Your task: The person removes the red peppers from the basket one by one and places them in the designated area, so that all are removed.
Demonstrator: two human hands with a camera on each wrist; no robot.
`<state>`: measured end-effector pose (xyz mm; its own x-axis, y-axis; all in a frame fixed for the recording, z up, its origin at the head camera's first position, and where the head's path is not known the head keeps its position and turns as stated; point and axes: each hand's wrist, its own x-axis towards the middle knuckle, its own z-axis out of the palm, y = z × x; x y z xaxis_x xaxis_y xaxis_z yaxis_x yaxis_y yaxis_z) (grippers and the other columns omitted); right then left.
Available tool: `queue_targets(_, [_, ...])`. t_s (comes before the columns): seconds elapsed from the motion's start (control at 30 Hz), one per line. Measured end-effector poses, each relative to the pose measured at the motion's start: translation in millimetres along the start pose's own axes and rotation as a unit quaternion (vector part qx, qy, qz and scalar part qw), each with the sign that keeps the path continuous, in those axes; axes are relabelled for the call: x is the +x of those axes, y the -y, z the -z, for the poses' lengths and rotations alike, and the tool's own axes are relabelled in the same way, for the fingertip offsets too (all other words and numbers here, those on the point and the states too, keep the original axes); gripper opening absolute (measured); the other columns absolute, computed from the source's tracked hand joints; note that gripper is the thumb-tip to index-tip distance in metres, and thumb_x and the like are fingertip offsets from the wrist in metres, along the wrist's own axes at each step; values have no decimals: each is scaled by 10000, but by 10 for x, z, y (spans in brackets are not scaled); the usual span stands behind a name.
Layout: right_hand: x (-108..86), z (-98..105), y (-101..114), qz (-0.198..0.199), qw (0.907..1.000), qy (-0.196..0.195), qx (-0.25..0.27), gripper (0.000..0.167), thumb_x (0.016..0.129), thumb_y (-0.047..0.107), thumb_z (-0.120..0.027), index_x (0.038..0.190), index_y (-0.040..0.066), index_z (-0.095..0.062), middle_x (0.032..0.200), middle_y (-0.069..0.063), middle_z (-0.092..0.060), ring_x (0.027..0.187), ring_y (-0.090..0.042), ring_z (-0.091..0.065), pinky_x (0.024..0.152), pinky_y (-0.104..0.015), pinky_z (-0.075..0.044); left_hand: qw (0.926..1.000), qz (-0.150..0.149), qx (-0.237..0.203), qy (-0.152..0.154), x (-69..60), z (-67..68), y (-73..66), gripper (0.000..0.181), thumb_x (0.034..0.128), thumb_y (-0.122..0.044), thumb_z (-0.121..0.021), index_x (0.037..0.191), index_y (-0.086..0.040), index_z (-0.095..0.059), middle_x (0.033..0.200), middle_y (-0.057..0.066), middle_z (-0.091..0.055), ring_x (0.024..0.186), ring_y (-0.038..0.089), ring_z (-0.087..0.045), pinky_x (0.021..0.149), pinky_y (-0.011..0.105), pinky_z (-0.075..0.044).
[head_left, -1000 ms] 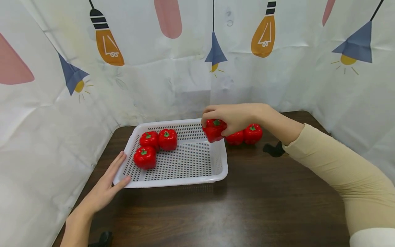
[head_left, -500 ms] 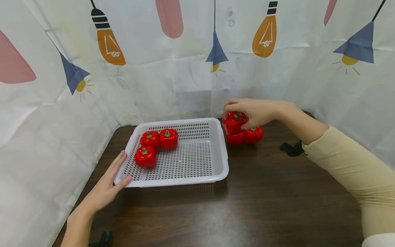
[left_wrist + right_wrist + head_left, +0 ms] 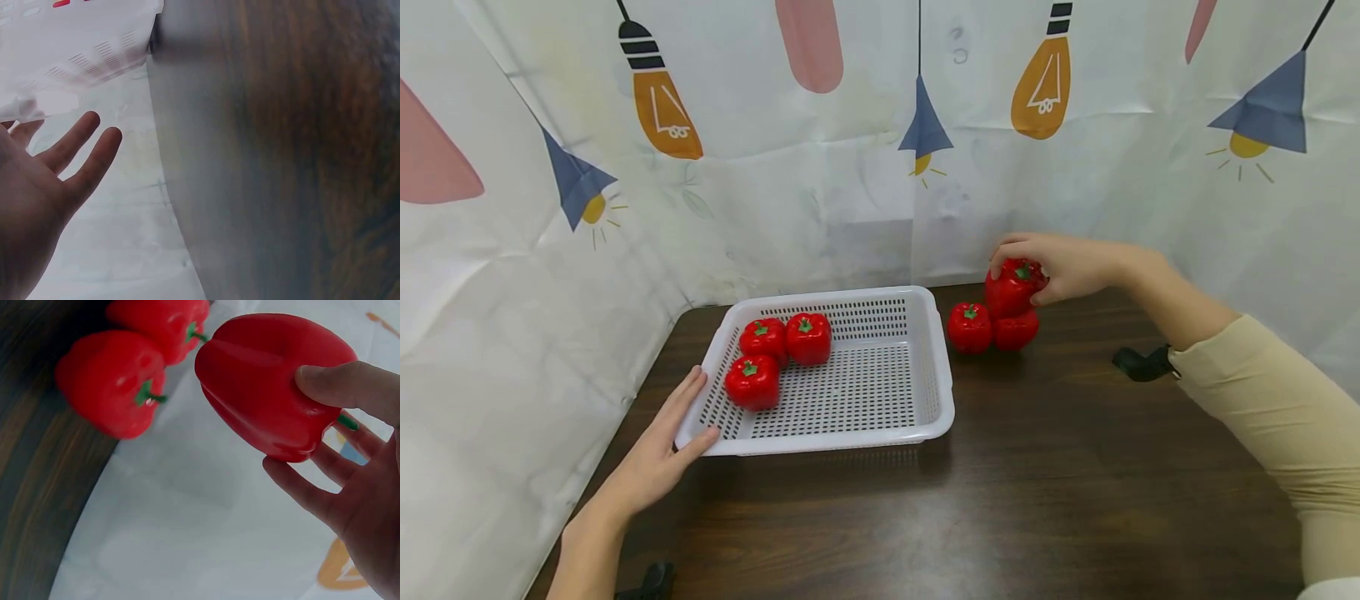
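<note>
My right hand point(image 3: 1063, 262) grips a red pepper point(image 3: 1011, 290) by its upper part, above two red peppers point(image 3: 969, 327) standing side by side right of the basket. In the right wrist view the thumb and fingers of my hand point(image 3: 362, 469) hold the pepper point(image 3: 269, 381) off the table, with two others point(image 3: 112, 384) beyond. My left hand point(image 3: 651, 458) rests with extended fingers on the left rim of the white basket point(image 3: 850, 442). Three red peppers point(image 3: 752, 383) sit in the basket's left half. The left wrist view shows that hand point(image 3: 44, 187) beside the basket point(image 3: 94, 50).
The dark wooden table point(image 3: 1000, 517) extends in front of the basket. A white curtain point(image 3: 850, 200) with printed lamps and bulbs hangs behind and at both sides. Black straps show near both wrists, at the right one point(image 3: 1138, 364) and the left one point(image 3: 651, 583).
My right hand has moved right with the held pepper, from above the basket's right rim to above the rightmost table pepper. My left hand stays on the rim.
</note>
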<state>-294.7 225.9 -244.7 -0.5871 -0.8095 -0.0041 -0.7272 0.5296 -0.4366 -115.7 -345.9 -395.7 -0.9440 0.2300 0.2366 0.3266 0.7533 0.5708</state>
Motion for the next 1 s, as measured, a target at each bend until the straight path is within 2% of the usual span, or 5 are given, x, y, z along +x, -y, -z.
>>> queue_targets(0.27, [-204, 30, -209, -312, 9984, -179, 434, 539, 780, -158, -758, 1230, 99, -613, 1357, -69, -521, 1238, -310, -472, 833, -422, -558, 10000, -41, -83, -21, 11, 2, -20, 844, 958, -224, -706, 1654, -184, -231, 1706, 92, -134, 1446, 476, -275, 983, 45, -183])
queue_targets(0.47, [-333, 37, -341, -542, 9973, -289, 395, 559, 772, -160, -765, 1255, 76, -611, 1410, -129, -508, 1286, -367, -450, 862, -479, -542, 10000, 6, -46, 6, 10, 5, -23, 844, 960, -232, -704, 1655, -195, -227, 1707, 86, -131, 1446, 470, -277, 991, 59, -178])
queue_targets(0.77, [-438, 6, -527, -829, 9950, -379, 419, 568, 763, -156, -780, 1258, 65, -610, 1326, -104, -552, 1210, -350, -496, 831, -454, -556, 10000, 2, -49, 16, 11, 10, -10, 841, 964, -227, -702, 1656, -201, -225, 1708, 82, -131, 1450, 466, -276, 997, 56, -171])
queue_targets(1.0, [-462, -93, -700, -930, 9949, -327, 206, 565, 741, -148, -793, 1232, 77, -627, 1327, -117, -551, 1201, -360, -503, 848, -484, -532, 10000, -10, -28, 33, 11, 7, -10, 840, 966, -234, -701, 1656, -195, -224, 1707, 84, -133, 1455, 468, -271, 991, 49, -172])
